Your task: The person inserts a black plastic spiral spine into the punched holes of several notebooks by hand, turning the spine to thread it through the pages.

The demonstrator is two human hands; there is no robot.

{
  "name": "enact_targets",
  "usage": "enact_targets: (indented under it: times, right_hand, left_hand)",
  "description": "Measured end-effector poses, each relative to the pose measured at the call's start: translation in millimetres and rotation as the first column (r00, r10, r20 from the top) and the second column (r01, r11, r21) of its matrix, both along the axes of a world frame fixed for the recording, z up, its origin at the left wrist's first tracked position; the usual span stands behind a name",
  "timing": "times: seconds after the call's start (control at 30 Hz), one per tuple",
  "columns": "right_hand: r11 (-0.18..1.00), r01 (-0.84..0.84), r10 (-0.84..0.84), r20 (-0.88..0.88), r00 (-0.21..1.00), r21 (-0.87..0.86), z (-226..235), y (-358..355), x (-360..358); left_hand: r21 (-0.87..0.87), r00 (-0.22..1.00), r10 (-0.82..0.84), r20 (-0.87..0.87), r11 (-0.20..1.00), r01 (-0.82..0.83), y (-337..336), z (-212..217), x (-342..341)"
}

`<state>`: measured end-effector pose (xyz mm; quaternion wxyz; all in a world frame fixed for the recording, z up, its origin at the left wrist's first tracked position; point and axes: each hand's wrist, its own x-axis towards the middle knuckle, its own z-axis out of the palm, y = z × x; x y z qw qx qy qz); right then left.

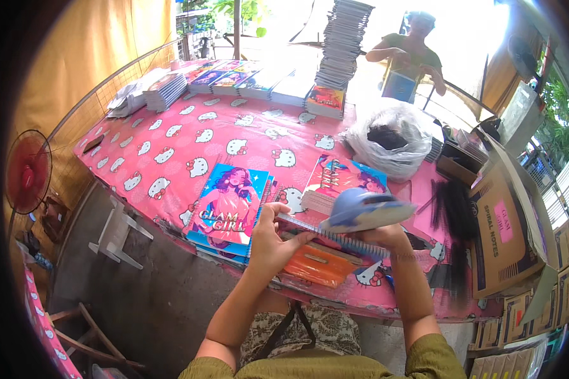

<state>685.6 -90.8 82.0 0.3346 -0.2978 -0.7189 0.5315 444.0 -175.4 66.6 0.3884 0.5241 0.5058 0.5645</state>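
Note:
My left hand (275,239) grips the left part of a spiral notebook (306,225), thumb on the near side, at the table's front edge. A spiral coil (360,245) runs along its near edge and sticks out to the right. My right hand (389,239) is closed at the coil's right part; its fingertips are partly hidden. Just above it is a blurred, rounded blue-and-white object (367,211) whose kind I cannot make out. Left of my hands lies a stack of bound notebooks (229,202) with illustrated covers. Beyond them sits a second notebook stack (341,177). Below the coil lies an orange flat thing (319,265).
Black spiral coils (454,211) lie on the right, beside an open cardboard box (509,221). A plastic bag (392,136) with dark contents stands behind. Notebook piles line the pink tablecloth's (234,120) far edge, one a tall stack (341,47). Another person (411,57) stands beyond.

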Motion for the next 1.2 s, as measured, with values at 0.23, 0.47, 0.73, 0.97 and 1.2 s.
enact_targets:
  times: [0.23, 0.47, 0.73, 0.97, 1.2]
  right_hand:
    - [0.996, 0.044, -0.048, -0.051, 0.998, -0.080, -1, 11, -19]
    - [0.998, -0.064, 0.066, -0.133, 0.989, 0.015, -12, 15, -26]
    - [1.000, -0.028, 0.026, 0.145, 0.989, 0.010, 16, 3, -44]
    - [0.937, 0.182, -0.328, 0.564, 0.758, 0.300, -39, -17, 31]
    - [0.738, 0.130, -0.641, 0.629, 0.439, 0.662, -52, -89, 55]
  left_hand:
    - [0.123, 0.932, -0.057, 0.358, 0.992, 0.013, 6, -19, -6]
    - [0.206, 0.899, -0.016, 0.438, 0.975, -0.083, 3, -34, -11]
    - [0.148, 0.940, 0.027, 0.340, 0.986, -0.082, 0, -28, -23]
    - [0.154, 0.923, -0.132, 0.362, 0.985, 0.081, 10, -19, -23]
    - [0.832, 0.960, 0.262, -0.104, 0.551, -0.060, -51, 92, -12]
